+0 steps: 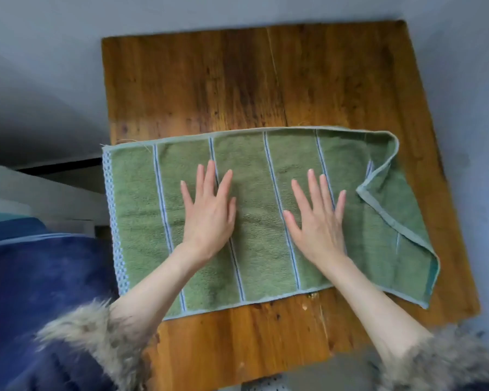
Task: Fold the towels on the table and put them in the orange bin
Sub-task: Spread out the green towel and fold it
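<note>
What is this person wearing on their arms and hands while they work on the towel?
Nothing covers the left hand or the right hand: no gloves, rings or watch show. The forearms are bare too. Near each elbow sits a shaggy fur cuff, grey-brown with pale tips, with a matching one on the right sleeve.

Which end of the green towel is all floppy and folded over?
The end by the right hand: that corner of the green towel is flipped over onto itself. The checkered end beside the left hand lies flat.
</note>
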`<state>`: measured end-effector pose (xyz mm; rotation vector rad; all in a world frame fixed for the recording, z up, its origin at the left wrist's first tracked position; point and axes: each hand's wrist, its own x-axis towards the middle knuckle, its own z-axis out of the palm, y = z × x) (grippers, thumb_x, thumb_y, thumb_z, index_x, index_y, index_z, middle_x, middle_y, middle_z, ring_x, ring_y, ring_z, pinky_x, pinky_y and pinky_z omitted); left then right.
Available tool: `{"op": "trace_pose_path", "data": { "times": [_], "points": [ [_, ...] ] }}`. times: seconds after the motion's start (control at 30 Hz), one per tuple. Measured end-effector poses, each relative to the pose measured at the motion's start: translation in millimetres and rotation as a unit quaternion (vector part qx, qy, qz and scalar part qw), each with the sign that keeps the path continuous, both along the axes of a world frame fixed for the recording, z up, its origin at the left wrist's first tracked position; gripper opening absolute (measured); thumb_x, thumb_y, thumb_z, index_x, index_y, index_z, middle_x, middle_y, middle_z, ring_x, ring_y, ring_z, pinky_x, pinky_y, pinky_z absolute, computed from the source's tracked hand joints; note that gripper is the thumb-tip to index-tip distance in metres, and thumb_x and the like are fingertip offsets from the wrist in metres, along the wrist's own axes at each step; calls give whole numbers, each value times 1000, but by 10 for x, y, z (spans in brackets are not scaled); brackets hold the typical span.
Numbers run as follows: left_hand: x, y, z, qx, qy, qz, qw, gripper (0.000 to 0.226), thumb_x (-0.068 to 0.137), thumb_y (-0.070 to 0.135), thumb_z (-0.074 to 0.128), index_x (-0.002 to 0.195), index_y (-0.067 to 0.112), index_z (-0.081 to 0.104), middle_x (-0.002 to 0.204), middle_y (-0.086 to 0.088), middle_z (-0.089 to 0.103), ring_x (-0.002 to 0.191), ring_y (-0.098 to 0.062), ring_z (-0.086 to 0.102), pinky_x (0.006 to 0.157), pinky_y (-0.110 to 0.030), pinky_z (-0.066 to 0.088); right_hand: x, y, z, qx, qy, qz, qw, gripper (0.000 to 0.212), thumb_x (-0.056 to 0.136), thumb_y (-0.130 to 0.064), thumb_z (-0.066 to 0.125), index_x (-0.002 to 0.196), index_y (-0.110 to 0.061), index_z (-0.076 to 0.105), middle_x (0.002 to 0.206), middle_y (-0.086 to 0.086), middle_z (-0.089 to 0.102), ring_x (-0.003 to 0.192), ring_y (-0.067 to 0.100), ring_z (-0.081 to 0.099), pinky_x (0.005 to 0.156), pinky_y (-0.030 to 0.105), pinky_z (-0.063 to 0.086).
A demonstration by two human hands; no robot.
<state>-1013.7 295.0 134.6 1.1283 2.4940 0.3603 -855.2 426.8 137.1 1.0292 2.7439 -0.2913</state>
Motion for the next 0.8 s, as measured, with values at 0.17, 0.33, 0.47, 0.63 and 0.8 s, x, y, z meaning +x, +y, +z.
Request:
{"op": "trace_pose_path", "data": {
  "times": [0.17, 0.33, 0.47, 0.63, 0.8],
  "points": [
    [715, 608, -64, -9, 28, -113, 993, 52, 99, 35, 30, 148, 24, 16, 158, -10, -3, 144, -29, -11, 111, -59, -7, 819, 508, 81, 22, 8, -145, 989, 68, 93, -45, 41, 149, -17, 14, 158, 6, 3, 145, 22, -2, 115, 53, -1],
    [1245, 1092, -209, -21, 58, -181, 981, 54, 97, 44, 21, 148, 27, 14, 158, -9, 0, 144, -29, -11, 109, -61, -8, 1362, 851, -149, -38, -5, -187, 982, 66, 95, -47, 33, 150, -18, 8, 158, 5, 3, 145, 20, 0, 117, 50, 3],
    [1452, 1266, -413, -71, 111, -213, 968, 59, 93, 53, 4, 148, 32, -2, 157, -5, -11, 140, -27, -20, 108, -64, -12, 1593, 1198, -320, -32, 21, -159, 986, 57, 98, -43, 26, 149, -21, 12, 158, 0, 3, 145, 16, -1, 118, 43, 2],
    [1486, 1258, -466, -52, 151, -216, 963, 56, 95, 50, 15, 146, 28, 11, 156, -9, 12, 143, -33, 6, 108, -68, 2, 1719, 1965, -312, -9, 11, -97, 995, 53, 99, -39, 30, 148, -23, 17, 158, 0, 8, 145, 18, 5, 118, 45, 1],
    [1500, 1273, -453, -57, 150, -214, 964, 57, 94, 49, 18, 146, 25, 15, 155, -11, 16, 143, -34, 9, 108, -69, 4, 1638, 2390, -262, 25, 66, -147, 987, 49, 99, -33, 36, 145, -18, 29, 156, 9, 17, 144, 26, 13, 116, 51, 2]
  ]
}}
